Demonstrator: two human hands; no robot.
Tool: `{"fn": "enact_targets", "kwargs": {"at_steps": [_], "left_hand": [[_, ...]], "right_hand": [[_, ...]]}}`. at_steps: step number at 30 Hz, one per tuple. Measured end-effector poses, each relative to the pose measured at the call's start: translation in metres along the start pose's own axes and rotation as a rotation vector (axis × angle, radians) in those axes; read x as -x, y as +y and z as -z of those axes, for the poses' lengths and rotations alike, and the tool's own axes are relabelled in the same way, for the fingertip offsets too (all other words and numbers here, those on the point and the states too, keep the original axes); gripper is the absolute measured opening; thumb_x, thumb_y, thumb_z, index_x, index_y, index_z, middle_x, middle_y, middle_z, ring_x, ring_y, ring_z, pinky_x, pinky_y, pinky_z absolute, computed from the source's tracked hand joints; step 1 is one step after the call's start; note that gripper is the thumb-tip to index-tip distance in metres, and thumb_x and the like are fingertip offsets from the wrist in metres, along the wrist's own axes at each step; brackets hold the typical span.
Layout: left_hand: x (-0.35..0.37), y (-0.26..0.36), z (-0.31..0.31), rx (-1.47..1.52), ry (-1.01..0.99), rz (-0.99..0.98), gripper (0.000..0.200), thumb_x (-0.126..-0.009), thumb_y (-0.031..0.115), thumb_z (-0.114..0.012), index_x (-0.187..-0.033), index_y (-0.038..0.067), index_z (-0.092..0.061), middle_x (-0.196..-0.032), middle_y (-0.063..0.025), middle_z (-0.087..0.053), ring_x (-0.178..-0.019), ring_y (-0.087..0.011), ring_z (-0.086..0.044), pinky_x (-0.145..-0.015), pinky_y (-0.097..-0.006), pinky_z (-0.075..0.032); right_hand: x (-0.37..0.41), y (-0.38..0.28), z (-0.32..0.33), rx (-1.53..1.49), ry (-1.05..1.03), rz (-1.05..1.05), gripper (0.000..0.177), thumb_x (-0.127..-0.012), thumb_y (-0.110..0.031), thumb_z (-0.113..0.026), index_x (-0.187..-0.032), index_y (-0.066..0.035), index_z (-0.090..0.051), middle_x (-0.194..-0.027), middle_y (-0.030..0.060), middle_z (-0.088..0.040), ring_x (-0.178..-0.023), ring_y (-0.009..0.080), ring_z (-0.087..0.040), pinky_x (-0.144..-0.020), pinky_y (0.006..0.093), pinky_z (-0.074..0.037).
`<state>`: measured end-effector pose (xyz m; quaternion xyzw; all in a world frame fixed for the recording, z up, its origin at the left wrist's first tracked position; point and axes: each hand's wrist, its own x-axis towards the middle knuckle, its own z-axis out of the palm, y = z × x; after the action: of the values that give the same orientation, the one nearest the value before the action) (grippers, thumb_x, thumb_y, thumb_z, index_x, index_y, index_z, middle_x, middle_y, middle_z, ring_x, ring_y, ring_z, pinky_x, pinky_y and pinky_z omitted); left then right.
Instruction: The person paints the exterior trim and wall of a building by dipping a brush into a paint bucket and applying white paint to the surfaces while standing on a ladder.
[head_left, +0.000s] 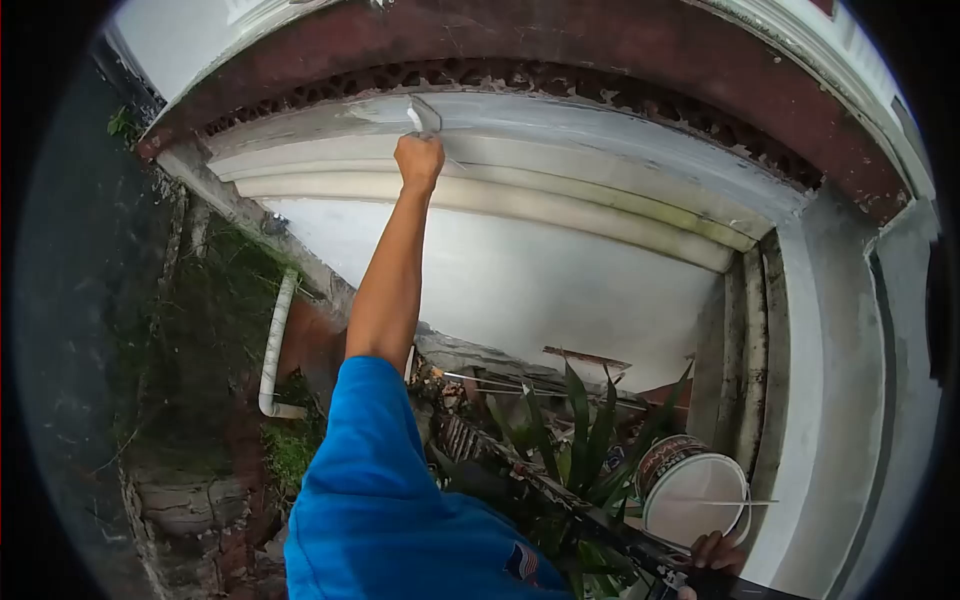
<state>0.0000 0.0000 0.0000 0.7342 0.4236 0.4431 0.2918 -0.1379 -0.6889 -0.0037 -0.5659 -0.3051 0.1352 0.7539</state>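
The brush [425, 116] is gripped by the left hand [419, 160], outstretched apparently for reach; right hand [713, 552] beside bucket [667, 454], grip undeterminable.

From the left hand [420, 160] and its brush [424, 115], open room runs along the grey band [580, 122] toward 9 o'clock and 3 o'clock, until the side wall [845, 330] stops it near 4. Toward 12 o'clock, the dark red ledge [480, 42] sticks out. Toward 5, fat pipes [520, 203] run across. Room is tight by the right hand [715, 552]: bucket [662, 458] near 11 with a thin stick [720, 501] across it, pointy leaves [580, 425] near 10.
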Motion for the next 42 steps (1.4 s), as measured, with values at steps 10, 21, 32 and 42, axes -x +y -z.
{"fn": "enact_targets", "kwargs": {"at_steps": [10,21,32,42], "left_hand": [[-0.003,-0.036,0.041,0.117,0.168,0.143,0.027,-0.087,0.017,-0.046,-0.087,-0.006,-0.062,-0.08,-0.0243,-0.063,-0.076,-0.0363,-0.061,-0.073,-0.0423,-0.045],[-0.141,-0.101,0.038,0.269,0.295,0.472,0.019,-0.073,0.013,-0.058,-0.078,-0.006,-0.061,-0.076,-0.0166,-0.062,-0.055,-0.0226,-0.058,-0.045,-0.0363,-0.045],[0.065,0.017,-0.002,0.451,-0.497,0.239,0.033,-0.087,0.018,-0.054,-0.112,-0.001,-0.062,-0.061,-0.0018,-0.053,-0.05,-0.0101,-0.044,-0.045,-0.0301,-0.034],[-0.074,-0.072,0.091,0.717,-0.425,0.605,0.007,-0.082,0.005,-0.048,-0.081,-0.001,-0.053,-0.054,-0.0001,-0.04,-0.039,-0.0073,-0.023,-0.035,-0.0256,-0.02]], "right_hand": [[0.005,-0.012,-0.018,0.091,0.19,-0.104,0.049,-0.06,-0.014,-0.078,-0.09,-0.012,-0.039,-0.087,0.0033,-0.039,-0.072,0.0161,-0.041,-0.064,0.0309,-0.034],[-0.018,-0.007,-0.011,-0.168,-0.091,0.071,0.029,-0.077,-0.007,-0.068,-0.103,-0.009,-0.055,-0.089,0.004,-0.053,-0.078,0.0193,-0.048,-0.064,0.0334,-0.038],[0.011,0.021,0.033,-0.063,-0.111,0.048,0.037,-0.07,-0.013,-0.077,-0.087,-0.009,-0.044,-0.094,0.0084,-0.044,-0.07,0.0189,-0.05,-0.057,0.0322,-0.04],[0.003,-0.005,-0.002,0.058,0.014,-0.04,0.051,-0.061,-0.011,-0.081,-0.091,-0.011,-0.04,-0.088,0.0047,-0.039,-0.07,0.0159,-0.044,-0.06,0.0306,-0.034]]}}
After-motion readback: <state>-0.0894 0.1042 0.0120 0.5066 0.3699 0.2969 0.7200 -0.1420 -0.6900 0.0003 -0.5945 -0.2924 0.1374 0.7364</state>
